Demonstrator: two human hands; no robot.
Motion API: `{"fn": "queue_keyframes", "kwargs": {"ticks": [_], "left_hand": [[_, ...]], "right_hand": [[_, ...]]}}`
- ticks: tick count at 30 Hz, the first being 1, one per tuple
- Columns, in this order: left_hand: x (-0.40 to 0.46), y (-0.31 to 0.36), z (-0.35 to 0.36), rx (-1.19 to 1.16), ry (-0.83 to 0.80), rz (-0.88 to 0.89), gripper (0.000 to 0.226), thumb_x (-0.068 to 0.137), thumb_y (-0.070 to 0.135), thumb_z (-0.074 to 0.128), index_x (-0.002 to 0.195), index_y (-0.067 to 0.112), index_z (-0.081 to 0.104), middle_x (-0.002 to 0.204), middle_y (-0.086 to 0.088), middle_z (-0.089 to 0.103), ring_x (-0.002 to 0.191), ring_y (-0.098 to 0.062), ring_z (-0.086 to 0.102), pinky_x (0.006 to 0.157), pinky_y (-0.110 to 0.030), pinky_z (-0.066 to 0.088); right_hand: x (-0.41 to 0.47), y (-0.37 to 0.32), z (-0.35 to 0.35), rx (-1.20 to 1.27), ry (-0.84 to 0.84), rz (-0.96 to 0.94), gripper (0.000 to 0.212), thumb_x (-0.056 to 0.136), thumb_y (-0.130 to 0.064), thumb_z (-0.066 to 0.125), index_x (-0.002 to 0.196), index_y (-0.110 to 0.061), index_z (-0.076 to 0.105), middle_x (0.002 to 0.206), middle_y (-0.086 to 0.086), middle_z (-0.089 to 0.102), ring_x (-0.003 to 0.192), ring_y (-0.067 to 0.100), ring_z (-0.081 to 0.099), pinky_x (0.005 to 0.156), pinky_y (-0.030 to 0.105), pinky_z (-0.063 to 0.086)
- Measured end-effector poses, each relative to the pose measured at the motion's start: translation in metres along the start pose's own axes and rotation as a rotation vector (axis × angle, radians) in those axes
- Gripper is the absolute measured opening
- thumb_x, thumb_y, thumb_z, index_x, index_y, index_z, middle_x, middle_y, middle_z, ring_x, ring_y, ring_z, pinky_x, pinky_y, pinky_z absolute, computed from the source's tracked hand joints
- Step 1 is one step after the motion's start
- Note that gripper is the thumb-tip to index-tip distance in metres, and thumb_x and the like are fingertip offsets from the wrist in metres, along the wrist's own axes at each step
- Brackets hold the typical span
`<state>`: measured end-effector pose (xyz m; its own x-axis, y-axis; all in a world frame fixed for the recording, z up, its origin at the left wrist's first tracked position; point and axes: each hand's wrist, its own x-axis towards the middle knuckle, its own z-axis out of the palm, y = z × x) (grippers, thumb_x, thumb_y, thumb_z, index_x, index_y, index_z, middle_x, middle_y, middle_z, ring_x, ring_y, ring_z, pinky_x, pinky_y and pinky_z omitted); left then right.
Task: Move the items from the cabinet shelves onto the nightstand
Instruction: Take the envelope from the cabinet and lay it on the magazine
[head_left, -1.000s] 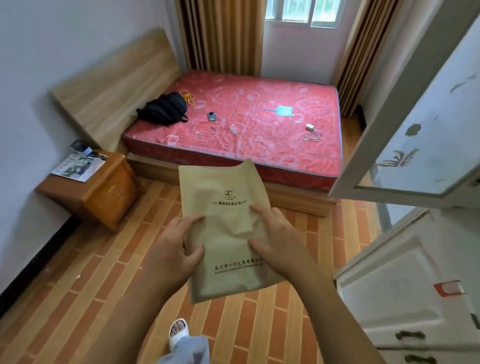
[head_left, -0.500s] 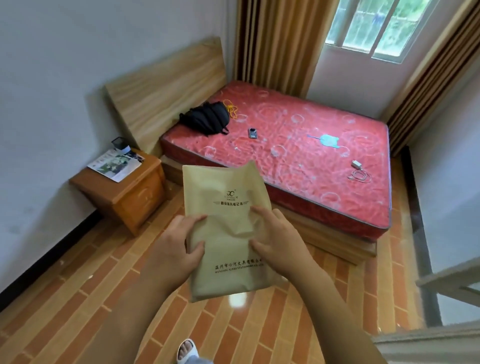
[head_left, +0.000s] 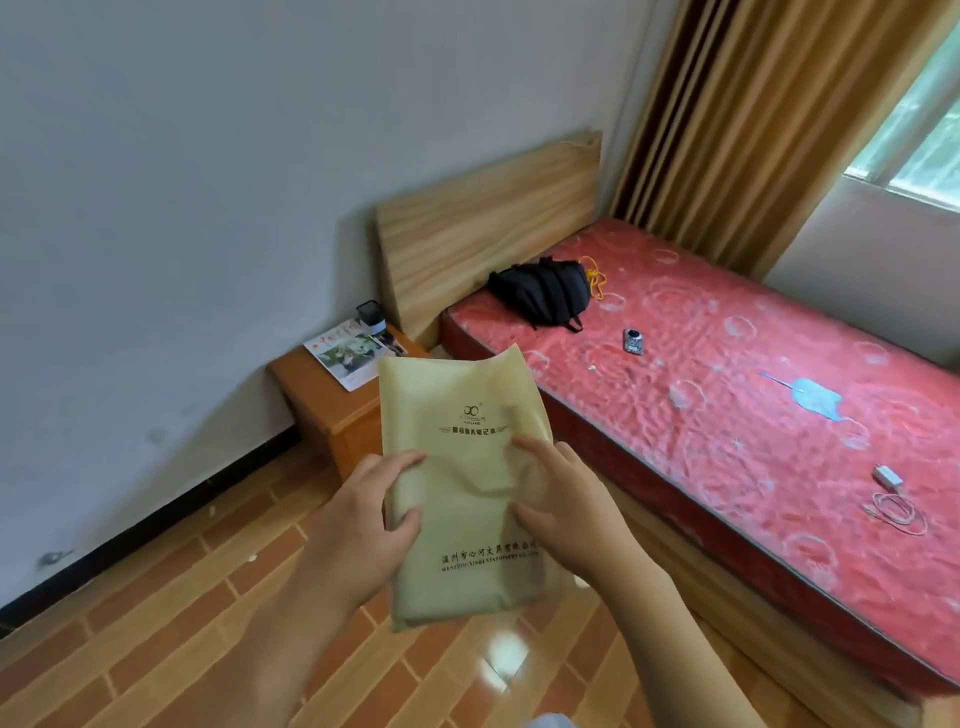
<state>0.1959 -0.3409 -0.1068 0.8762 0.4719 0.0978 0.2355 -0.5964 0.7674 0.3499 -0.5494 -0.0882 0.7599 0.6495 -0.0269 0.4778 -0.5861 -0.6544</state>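
Observation:
A flat tan fabric pouch (head_left: 462, 415) with dark printed lettering is held upright in front of me by both hands. My left hand (head_left: 358, 519) grips its left edge, thumb on the front. My right hand (head_left: 566, 499) grips its right edge, thumb on the front too. The orange wooden nightstand (head_left: 322, 395) stands against the wall just beyond the pouch, which hides its right part. On the nightstand lie a photo booklet (head_left: 348, 356) and a small dark cup (head_left: 370, 315).
A bed with a red mattress (head_left: 753, 395) fills the right side, carrying a black backpack (head_left: 540, 291), a small device (head_left: 634, 341), a blue fan and a white charger (head_left: 891, 478). A wooden headboard (head_left: 483, 223) leans on the wall. Brown curtains hang behind. Tiled floor lies below.
The view has swung left and closer to the nightstand; the white cabinet door has left the frame. Both hands still hold the pouch the same way.

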Motion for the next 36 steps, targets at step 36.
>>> {"fn": "queue_keyframes", "kwargs": {"ticks": [36], "left_hand": [[0.42,-0.109,-0.012,-0.143,0.179,-0.233,0.055,0.091,0.02,0.075,0.132,0.052,0.056,0.126,0.024,0.058,0.079,-0.023,0.066,0.076,-0.041,0.06]], "right_hand": [[0.51,0.022,0.0,0.07,-0.261,-0.128,0.062,0.087,-0.024,0.069,0.139,-0.052,0.049,0.121,-0.021,0.054,0.099,0.001,0.061,0.085,0.033,0.057]]}}
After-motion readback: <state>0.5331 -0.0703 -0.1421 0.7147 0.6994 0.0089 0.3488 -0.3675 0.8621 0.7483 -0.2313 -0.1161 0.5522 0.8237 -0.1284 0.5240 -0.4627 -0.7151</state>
